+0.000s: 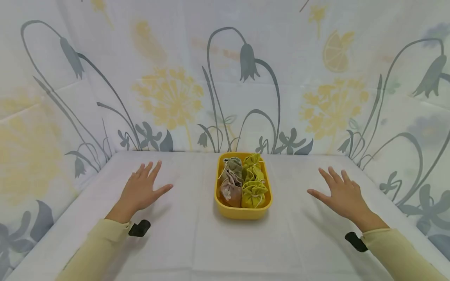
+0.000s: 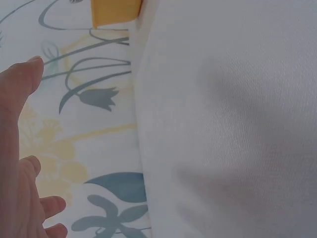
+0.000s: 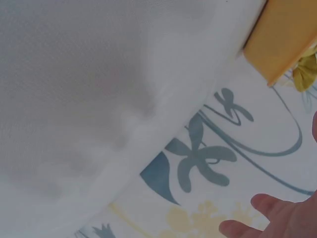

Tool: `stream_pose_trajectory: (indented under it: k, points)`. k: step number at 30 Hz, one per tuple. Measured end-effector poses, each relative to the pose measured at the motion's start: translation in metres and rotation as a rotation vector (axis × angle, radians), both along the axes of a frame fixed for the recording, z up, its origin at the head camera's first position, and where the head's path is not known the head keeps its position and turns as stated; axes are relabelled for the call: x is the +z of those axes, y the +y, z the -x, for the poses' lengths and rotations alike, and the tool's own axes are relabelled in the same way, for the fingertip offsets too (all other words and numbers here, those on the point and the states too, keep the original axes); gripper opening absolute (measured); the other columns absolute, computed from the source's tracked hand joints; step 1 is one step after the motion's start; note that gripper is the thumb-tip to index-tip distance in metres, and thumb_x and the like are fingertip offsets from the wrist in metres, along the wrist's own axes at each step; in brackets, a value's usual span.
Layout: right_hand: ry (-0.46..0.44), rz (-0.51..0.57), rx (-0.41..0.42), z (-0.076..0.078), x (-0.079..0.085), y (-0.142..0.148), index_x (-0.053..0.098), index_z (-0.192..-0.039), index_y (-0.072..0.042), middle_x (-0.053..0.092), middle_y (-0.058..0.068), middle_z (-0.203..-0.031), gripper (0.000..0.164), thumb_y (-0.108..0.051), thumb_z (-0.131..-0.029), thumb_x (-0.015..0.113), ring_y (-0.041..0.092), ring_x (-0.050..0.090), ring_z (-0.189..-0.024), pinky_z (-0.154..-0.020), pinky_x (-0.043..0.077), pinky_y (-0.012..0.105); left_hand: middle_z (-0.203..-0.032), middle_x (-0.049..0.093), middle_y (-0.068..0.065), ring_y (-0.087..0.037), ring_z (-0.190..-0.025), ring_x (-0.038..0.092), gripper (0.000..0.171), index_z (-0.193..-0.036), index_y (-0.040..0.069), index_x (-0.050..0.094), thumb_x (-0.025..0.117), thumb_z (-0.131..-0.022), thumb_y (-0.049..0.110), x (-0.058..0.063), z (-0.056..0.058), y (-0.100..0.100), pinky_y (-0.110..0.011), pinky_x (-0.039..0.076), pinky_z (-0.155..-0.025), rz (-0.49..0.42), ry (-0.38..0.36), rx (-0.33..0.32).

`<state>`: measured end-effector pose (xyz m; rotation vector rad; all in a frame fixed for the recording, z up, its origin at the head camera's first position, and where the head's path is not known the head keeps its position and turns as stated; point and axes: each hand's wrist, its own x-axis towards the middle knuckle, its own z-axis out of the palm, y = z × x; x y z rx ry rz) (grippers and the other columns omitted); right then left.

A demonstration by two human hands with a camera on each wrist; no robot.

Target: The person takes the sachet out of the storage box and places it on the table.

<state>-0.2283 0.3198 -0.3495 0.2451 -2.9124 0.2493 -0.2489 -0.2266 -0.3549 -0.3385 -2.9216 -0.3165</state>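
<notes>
- Yellow basket (image 1: 242,213): this container is standing upright on the white-covered surface (image 1: 228,249), between the two hands and well apart from both.
- Contents: soft pouches are filling the basket in two rows. A grey-green pouch (image 1: 233,164) and a pinkish-brown pouch (image 1: 231,191) are lying on the wearer's left; yellow-green pouches (image 1: 254,196) are lying on the right. Overlap is hiding the exact count.
- Left hand (image 1: 140,191): it is hovering over the surface with fingers spreading and thumb pointing inward, grasping nothing.
- Right hand (image 1: 344,198): it is mirroring this posture, released, with nothing between the fingers.
- Basket handling: the wall is appearing smooth and stiff, probably plastic, so it is likely being light, a little slippery and hardly fragile. For a level lift, the two long sides are offering the best hold, just under the rim.
- Pouch handling: the gathered cloth is suggesting a soft, light, yielding body; the filling is not showing, so firmness is remaining uncertain. The ruffled neck above the white cord is presenting the best pinch point. Neighbouring pouches are touching, so loose cords could be catching.
</notes>
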Motion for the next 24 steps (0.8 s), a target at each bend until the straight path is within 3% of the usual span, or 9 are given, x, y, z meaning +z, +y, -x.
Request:
stream_pose_trajectory:
  k: [10,24]
  points:
    - [-0.035,0.145,0.030,0.004,0.000,-0.010,0.024,-0.145,0.001,0.021,0.032,-0.145,0.086,-0.057,-0.088,0.051,0.056,0.013,-0.129,-0.086,0.018,0.076,-0.147,0.022,-0.026,-0.045,-0.133,0.019,0.090,-0.150,0.009,0.014,0.047,-0.086,0.064,-0.004,0.007,0.010,-0.061,0.026,-0.101,-0.123,0.034,-0.022]
    - [-0.053,0.349,0.078,0.003,-0.001,-0.022,0.024,-0.145,0.000,0.020,0.029,-0.146,0.078,-0.049,-0.091,0.053,0.050,0.019,-0.130,-0.097,0.019,0.067,-0.149,0.023,-0.019,-0.037,-0.135,0.022,0.090,-0.151,0.015,0.011,0.051,-0.085,0.062,-0.003,0.014,0.031,-0.057,0.023,-0.104,-0.337,-0.019,-0.062]
